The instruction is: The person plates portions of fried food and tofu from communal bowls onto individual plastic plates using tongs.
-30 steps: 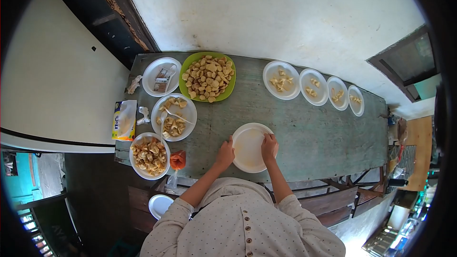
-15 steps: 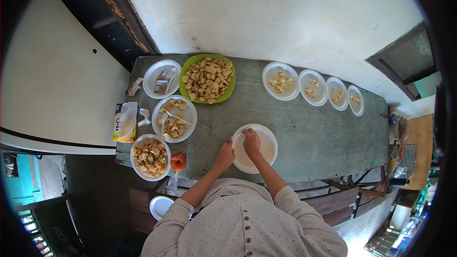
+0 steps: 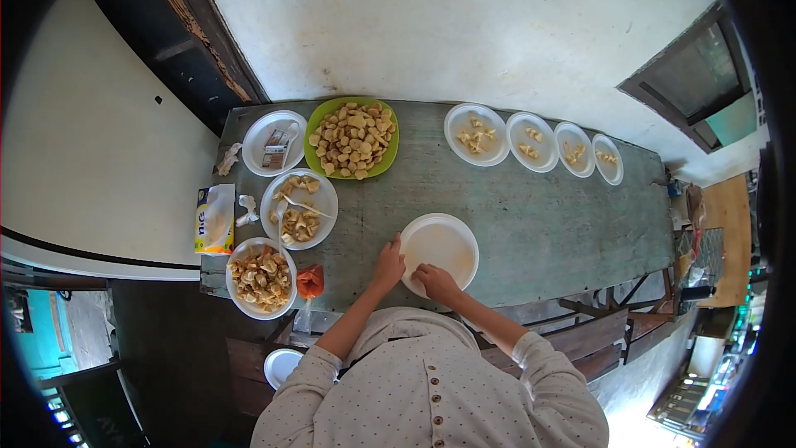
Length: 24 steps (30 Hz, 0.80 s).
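A white round plate [image 3: 454, 234] lies before me on the table, with a thin, pale tan layer over its inner surface. At its left rim is my left hand [image 3: 390, 265], fingers closed along the edge. My right hand [image 3: 437, 282] reaches over the plate's near edge, its fingers bent together low over the inside. Whatever those fingertips hold, if anything, is hidden. Left of my hands sits a small red-orange bag [image 3: 310, 280], next to a plate heaped with brownish food pieces [image 3: 261, 275].
A green bowl [image 3: 392, 162] of round tan pieces stands at the back. Beside it are a plate with a small packet [image 3: 276, 149] and a plate with food and plastic spoons [image 3: 300, 206]. A tissue pack [image 3: 215, 220] lies left. Several small-portioned plates [image 3: 477, 134] line the back right.
My right hand has moved from the plate's upper middle down toward its near left part. My left hand stays at the left rim. The view has shifted slightly.
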Each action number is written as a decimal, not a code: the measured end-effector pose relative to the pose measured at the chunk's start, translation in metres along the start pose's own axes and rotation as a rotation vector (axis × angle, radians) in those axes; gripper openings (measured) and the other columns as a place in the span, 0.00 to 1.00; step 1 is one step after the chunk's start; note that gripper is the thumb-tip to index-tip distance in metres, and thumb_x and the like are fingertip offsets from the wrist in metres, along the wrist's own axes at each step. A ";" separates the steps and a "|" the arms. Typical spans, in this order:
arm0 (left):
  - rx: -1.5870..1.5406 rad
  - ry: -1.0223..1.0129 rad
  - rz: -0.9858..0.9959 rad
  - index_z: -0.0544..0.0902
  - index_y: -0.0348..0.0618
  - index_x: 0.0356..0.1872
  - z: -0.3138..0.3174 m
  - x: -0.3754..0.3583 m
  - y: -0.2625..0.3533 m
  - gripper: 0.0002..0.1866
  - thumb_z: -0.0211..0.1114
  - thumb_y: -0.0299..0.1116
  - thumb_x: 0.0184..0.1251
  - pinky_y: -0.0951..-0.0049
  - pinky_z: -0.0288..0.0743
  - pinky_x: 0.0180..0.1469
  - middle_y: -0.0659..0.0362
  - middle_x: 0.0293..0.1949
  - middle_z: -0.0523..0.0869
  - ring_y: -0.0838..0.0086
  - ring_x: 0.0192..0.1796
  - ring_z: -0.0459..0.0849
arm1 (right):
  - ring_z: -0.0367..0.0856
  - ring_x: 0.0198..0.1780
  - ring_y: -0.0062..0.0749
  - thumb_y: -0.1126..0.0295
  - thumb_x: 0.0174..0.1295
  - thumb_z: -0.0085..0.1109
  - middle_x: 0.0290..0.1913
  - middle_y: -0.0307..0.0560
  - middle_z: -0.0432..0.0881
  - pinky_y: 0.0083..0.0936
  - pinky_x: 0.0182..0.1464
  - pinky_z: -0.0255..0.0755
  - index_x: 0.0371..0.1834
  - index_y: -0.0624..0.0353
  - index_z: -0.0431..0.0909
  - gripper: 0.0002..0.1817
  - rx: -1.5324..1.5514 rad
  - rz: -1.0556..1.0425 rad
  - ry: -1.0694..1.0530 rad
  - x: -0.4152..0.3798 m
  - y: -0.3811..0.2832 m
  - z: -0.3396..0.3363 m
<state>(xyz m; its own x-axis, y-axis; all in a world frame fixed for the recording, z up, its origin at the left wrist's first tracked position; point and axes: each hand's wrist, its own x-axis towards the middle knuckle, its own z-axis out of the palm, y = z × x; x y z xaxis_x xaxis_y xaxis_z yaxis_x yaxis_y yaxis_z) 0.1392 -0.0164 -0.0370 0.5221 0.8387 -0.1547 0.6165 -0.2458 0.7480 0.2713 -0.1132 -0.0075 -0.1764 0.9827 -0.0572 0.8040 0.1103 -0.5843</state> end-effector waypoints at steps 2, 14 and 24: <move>0.072 -0.024 0.016 0.59 0.37 0.63 0.001 0.001 0.000 0.31 0.56 0.25 0.56 0.60 0.71 0.43 0.42 0.41 0.73 0.50 0.42 0.75 | 0.77 0.40 0.41 0.84 0.43 0.48 0.36 0.47 0.77 0.31 0.41 0.72 0.32 0.59 0.78 0.14 0.065 0.068 -0.060 -0.004 0.007 -0.011; 0.133 -0.011 -0.024 0.59 0.38 0.62 0.003 -0.001 0.006 0.30 0.56 0.26 0.57 0.60 0.73 0.40 0.45 0.39 0.73 0.53 0.39 0.77 | 0.77 0.39 0.47 0.84 0.47 0.45 0.36 0.51 0.77 0.35 0.41 0.71 0.32 0.60 0.78 0.13 -0.008 0.337 0.450 0.023 0.060 -0.007; 0.047 0.030 -0.082 0.60 0.39 0.62 0.004 -0.004 0.009 0.31 0.56 0.23 0.53 0.58 0.69 0.43 0.41 0.38 0.74 0.48 0.41 0.74 | 0.78 0.35 0.43 0.85 0.45 0.47 0.34 0.49 0.78 0.34 0.39 0.72 0.30 0.59 0.80 0.14 0.130 0.161 0.235 -0.011 -0.005 0.014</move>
<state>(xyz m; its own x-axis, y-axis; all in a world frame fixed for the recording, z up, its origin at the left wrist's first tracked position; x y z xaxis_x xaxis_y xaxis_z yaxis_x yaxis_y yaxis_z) 0.1452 -0.0234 -0.0321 0.4513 0.8711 -0.1937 0.6838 -0.1981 0.7023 0.2607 -0.1265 -0.0154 0.0954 0.9952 0.0223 0.7289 -0.0546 -0.6825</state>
